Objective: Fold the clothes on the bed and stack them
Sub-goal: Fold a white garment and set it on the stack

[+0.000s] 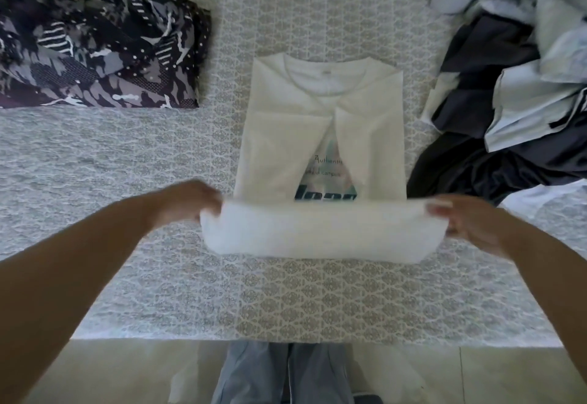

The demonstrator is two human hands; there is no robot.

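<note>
A T-shirt [320, 136] lies mid-bed [127, 276], collar at the far end. Its near hem is lifted and turned back, the left hand [193, 202] gripping its left end, the right hand [467, 221] its right. A folded garment [98, 51] lies far left; a heap of clothes [514, 66] lies far right.

The white T-shirt [320, 136] carries a printed design on its chest, seen between its two folded-in sides. One line begins "Authenti", cut off by the fold. A smaller line below ends in "campus"; its first words are too blurred. Beneath them, large dark letters are half hidden.
</note>
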